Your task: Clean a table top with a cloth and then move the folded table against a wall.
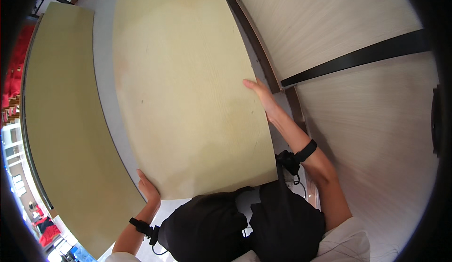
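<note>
A large pale-yellow wooden board [188, 83] stretches away from my lap, its near edge against my black-clad legs. My right hand [264, 98] is closed on the board's right edge, with the thumb on the top face and the other fingers hidden below. At the near left corner, my left hand [149, 187] presses against the board's side edge. One digit of it points up along that edge, and the rest of its fingers are mostly out of sight.
Left of the board, across a grey gap, lies a second yellow tabletop [70, 121]. Pale wood-grain panels [358, 130] with a black strip [353, 59] rise on the right. Black straps with small devices [288, 162] sit on my forearms. Red items [14, 74] show at the far left.
</note>
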A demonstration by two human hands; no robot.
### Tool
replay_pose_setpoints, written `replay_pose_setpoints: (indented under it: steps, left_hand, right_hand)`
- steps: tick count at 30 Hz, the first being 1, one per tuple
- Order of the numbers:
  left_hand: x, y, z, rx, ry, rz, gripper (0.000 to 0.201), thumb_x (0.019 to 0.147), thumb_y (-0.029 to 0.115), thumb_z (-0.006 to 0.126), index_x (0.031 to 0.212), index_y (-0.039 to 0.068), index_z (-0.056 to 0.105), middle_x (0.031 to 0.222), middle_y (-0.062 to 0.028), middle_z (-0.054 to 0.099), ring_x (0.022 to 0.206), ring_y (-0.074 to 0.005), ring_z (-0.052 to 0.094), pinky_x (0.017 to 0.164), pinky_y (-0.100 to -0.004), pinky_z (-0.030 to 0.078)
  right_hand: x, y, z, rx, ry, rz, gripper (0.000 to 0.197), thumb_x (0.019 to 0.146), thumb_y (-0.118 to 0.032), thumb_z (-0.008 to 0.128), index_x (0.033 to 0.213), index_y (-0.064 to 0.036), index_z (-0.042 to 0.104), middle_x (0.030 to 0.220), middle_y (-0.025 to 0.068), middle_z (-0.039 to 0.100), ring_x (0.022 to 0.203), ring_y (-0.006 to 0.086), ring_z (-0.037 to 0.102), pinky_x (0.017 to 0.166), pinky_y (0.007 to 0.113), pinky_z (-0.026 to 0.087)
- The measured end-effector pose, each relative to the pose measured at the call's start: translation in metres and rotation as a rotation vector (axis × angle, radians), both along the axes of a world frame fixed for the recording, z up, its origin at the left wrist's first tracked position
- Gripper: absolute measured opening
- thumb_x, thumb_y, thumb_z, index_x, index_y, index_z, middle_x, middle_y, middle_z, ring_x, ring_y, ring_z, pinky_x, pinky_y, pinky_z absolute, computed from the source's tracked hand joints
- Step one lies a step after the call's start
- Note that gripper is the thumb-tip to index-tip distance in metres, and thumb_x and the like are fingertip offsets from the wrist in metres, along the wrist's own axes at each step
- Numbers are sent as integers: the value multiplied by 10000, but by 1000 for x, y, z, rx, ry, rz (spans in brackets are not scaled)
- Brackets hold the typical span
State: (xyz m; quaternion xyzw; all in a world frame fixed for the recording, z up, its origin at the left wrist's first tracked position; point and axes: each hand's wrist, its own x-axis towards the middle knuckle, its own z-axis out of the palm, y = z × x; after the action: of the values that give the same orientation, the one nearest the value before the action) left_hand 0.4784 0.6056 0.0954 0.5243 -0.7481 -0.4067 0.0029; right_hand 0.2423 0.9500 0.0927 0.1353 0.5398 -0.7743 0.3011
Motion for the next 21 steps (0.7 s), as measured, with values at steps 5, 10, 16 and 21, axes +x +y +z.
replay_pose_setpoints:
  steps: [5, 10, 16, 21]
  left_hand:
    - [3, -1, 2, 32, 24, 23, 729, 923, 585, 299, 990, -76, 601, 870, -116, 638, 769, -179, 583, 736, -289, 454]
    - [4, 0, -1, 24, 17, 39, 725, 927, 576, 300, 971, -79, 608, 860, -112, 639, 765, -175, 578, 731, -288, 450]
    - [11, -8, -8, -8, 46, -20, 736, 929, 571, 300, 947, -93, 616, 840, -122, 644, 753, -189, 573, 722, -314, 447]
    - [6, -8, -7, -53, 58, -76, 741, 929, 576, 285, 988, -83, 619, 860, -133, 649, 783, -205, 581, 740, -328, 443]
  right_hand:
    - [1, 0, -3, 31, 46, -12, 625, 869, -314, 555, 1359, 2, 332, 1291, 142, 458, 1159, 214, 467, 943, 317, 397]
    - [1, 4, -8, 20, 66, -64, 528, 884, -245, 568, 1322, -9, 391, 1223, 105, 511, 1100, 168, 499, 892, 295, 425]
    - [-1, 5, -8, 20, 111, -30, 572, 893, -277, 564, 1356, -23, 345, 1278, 109, 477, 1139, 180, 484, 921, 302, 414]
    - [-10, 2, -34, 235, 323, 67, 628, 903, -334, 545, 1371, -16, 273, 1288, 125, 467, 1154, 216, 475, 949, 322, 390]
